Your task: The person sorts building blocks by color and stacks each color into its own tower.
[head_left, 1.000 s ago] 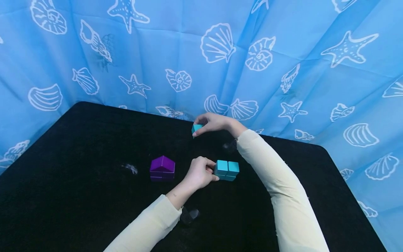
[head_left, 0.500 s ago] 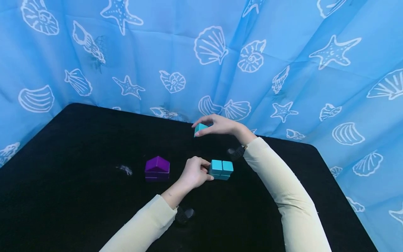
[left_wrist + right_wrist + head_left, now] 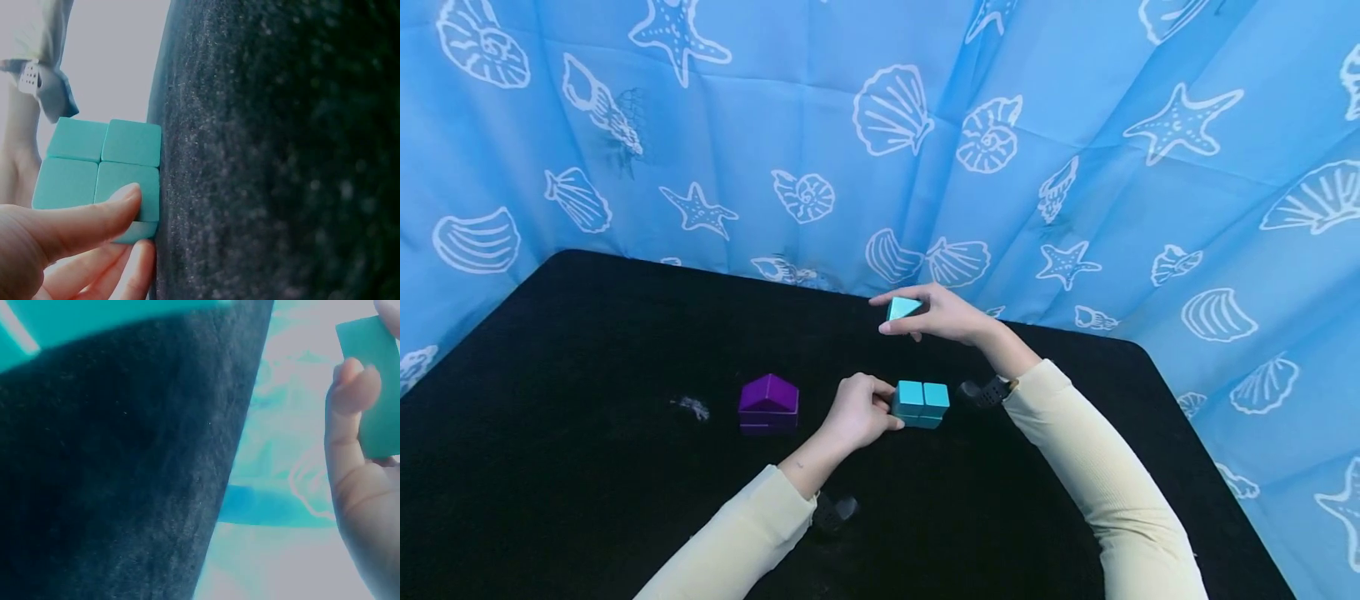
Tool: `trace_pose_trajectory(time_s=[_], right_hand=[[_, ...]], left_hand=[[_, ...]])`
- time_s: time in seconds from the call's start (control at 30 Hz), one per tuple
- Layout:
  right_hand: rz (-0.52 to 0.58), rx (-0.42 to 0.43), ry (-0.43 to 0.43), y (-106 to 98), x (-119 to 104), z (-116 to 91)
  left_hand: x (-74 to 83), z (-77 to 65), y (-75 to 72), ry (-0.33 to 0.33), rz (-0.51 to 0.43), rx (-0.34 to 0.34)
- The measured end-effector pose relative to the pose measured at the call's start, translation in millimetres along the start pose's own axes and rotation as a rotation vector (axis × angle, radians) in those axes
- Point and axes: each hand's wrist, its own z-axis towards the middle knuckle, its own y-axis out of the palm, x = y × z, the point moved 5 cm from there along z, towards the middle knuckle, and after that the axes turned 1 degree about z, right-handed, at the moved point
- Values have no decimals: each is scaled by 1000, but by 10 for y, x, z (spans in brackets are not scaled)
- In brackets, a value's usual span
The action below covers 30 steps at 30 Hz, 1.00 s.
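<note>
Turquoise cubes form a stack (image 3: 921,402), two wide and two high, on the black table. My left hand (image 3: 857,410) pinches its left side; in the left wrist view the thumb (image 3: 119,203) lies across a lower cube of the stack (image 3: 97,147), with other fingers curled underneath. Behind the stack and above it, my right hand (image 3: 951,314) holds a turquoise triangular block (image 3: 902,308) between thumb and fingers. The right wrist view catches that triangular block (image 3: 382,406) at its right edge, partly covered by a finger.
To the left stands a purple block house (image 3: 769,404) with a peaked top. A pale mark (image 3: 691,407) lies on the black tabletop (image 3: 625,350). A blue shell-print curtain (image 3: 820,100) hangs along the table's back edge. Dark devices are worn at both wrists.
My right hand has moved right and slightly toward me with the block, which has turned to show its triangular face. My left hand keeps its hold on the stack. The head view has shifted slightly.
</note>
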Motion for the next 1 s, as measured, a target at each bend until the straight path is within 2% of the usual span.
trace_pose_trajectory(time_s=[0.13, 0.23, 0.4, 0.5, 0.77, 1.0], right_hand=[[2, 42, -39, 35, -10, -92], [47, 54, -106, 80, -44, -169], [112, 32, -218, 166, -88, -321], [102, 60, -229, 190, -67, -419], [119, 209, -221, 186, 53, -662], [130, 252, -250, 262, 117, -813]], left_hand=[[4, -8, -2, 5, 6, 9], [5, -9, 0, 10, 11, 17], [1, -12, 0, 14, 12, 19], [2, -16, -3, 17, 17, 25], [18, -12, 10, 17, 27, 43], [39, -25, 9, 33, 46, 52]])
